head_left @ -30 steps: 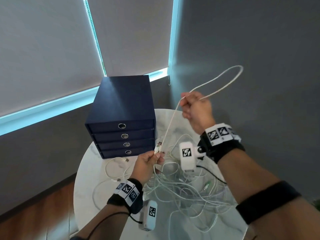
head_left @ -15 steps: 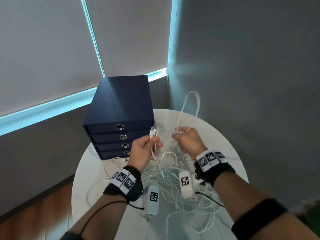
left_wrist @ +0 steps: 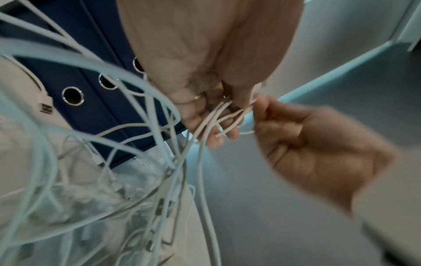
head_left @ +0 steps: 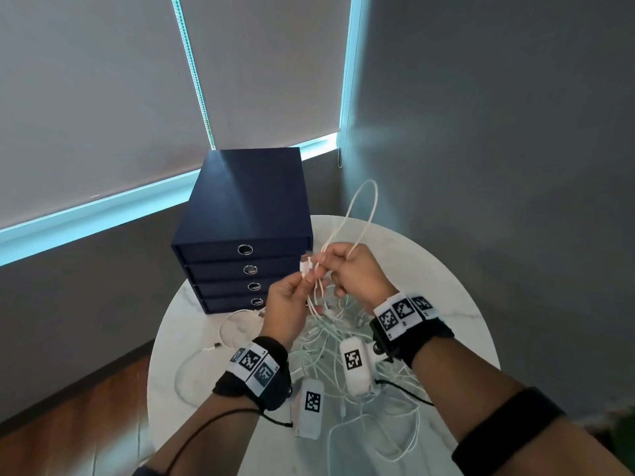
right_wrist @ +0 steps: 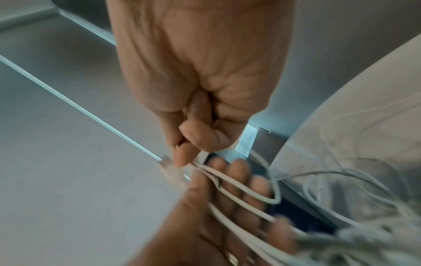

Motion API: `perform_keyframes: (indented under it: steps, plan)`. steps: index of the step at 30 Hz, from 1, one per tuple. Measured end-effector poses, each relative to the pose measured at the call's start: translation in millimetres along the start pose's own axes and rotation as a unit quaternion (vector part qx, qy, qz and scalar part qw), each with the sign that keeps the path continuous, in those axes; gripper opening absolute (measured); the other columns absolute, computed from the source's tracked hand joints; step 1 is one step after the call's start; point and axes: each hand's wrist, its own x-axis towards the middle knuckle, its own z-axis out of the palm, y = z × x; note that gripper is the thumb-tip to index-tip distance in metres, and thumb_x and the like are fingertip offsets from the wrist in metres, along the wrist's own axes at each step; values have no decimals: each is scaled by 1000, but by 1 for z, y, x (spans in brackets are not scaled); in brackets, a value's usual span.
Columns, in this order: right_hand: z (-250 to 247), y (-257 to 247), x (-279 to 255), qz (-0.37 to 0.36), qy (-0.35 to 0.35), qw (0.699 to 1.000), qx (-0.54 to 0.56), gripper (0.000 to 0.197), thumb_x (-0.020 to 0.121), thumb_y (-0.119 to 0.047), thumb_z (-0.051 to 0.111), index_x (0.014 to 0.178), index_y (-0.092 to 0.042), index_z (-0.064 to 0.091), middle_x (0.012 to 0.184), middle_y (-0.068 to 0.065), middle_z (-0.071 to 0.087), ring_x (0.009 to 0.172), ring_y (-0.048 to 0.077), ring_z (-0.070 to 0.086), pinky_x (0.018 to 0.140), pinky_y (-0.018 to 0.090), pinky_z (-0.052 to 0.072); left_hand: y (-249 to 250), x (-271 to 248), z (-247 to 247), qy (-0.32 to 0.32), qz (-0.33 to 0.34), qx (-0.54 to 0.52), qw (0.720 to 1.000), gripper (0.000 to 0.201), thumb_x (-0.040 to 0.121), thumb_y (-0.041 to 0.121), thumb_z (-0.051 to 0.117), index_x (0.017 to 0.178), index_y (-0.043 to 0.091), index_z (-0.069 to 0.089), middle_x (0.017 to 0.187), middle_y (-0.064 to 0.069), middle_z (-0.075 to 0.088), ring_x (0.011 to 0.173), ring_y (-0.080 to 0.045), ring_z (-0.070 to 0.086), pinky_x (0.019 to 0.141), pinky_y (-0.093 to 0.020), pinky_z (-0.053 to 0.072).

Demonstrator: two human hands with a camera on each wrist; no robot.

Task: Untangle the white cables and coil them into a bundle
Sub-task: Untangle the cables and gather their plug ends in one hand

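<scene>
A tangle of white cables [head_left: 330, 352] lies on the round white marble table [head_left: 446, 304]. Both hands meet above it, in front of the drawer box. My left hand [head_left: 292, 300] pinches a white cable [head_left: 314, 297] near its plug [head_left: 305, 266], several strands crossing its fingers [left_wrist: 212, 136]. My right hand [head_left: 350, 269] grips the same cable, with a narrow loop [head_left: 367, 207] standing up behind it. In the right wrist view the right hand [right_wrist: 193, 144] pinches the strands [right_wrist: 239, 190] where they meet the left fingers. The cable strands [left_wrist: 205, 126] hang down into the pile.
A dark blue box with several ring-pull drawers [head_left: 247, 231] stands at the table's back left. Loose white cables with plugs [head_left: 220, 341] trail over the left of the table. Grey walls and window blinds stand behind; wooden floor [head_left: 86, 407] lies at the left.
My right hand came down and left from its raised position to meet the left hand. The wide loop has narrowed to a slim upright one. The left hand rose slightly.
</scene>
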Motion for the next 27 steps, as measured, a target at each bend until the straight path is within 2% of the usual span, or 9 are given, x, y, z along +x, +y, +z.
perform_keyframes:
  steps: [2,6,9,14,17,20,23,25,27]
  plan:
    - [-2,-18,4,-21,15,999,30,18,95,-10,59,89,5,67,73,14,66,32,10,40,36,23,35,-6,-3,3,-20,-11,1,1000,22,101,16,53,104,3,71,95,-20,73,78,-23,66,61,-32,59]
    - [-12,-51,11,-61,31,993,97,15,97,-10,55,94,0,66,71,10,66,39,9,31,40,22,35,-11,-1,3,-14,5,22,1000,20,100,12,54,98,7,74,89,-2,75,71,-13,65,59,-29,57]
    - [-25,-82,13,-88,31,980,174,16,99,-11,52,96,-3,65,71,9,64,39,6,30,39,21,36,-20,-3,-3,-25,2,60,998,21,100,14,55,93,9,75,84,-3,74,75,-16,65,64,-39,59]
    - [-48,-130,12,-153,86,956,236,14,99,-12,51,95,-7,64,68,3,64,38,4,34,44,22,47,-40,-12,-17,-102,15,152,983,27,101,16,54,90,-3,70,80,-4,67,72,-10,59,72,-26,50]
    - [-67,-145,17,-184,148,927,290,15,100,-12,51,91,-10,63,67,3,60,39,5,37,48,24,50,-45,-14,-26,-119,29,251,960,31,100,10,56,75,23,68,65,18,63,63,7,53,67,-15,42]
    - [-78,-135,21,-169,175,923,297,15,100,-14,51,92,-11,62,67,3,64,40,7,33,49,25,51,-47,-14,-28,-103,16,245,964,34,99,7,56,69,21,64,59,17,61,57,7,51,63,-15,40]
    - [-74,-109,22,-120,168,938,279,15,101,-16,50,93,-12,61,67,2,69,40,8,32,47,24,50,-37,-13,-20,-101,4,184,978,28,99,9,57,73,12,67,72,10,66,67,7,59,68,-14,45]
    - [-70,-98,22,-95,165,940,284,14,101,-18,51,95,-12,62,69,3,70,44,10,32,48,24,50,-33,-13,-11,-143,17,190,971,29,98,14,59,71,21,68,79,14,66,77,7,61,74,-10,44]
    - [-67,-94,23,-85,161,940,289,13,101,-19,51,96,-12,62,70,4,71,46,11,31,50,24,50,-34,-14,-5,-176,43,264,947,31,98,22,61,68,30,66,69,16,59,68,5,54,67,-14,40]
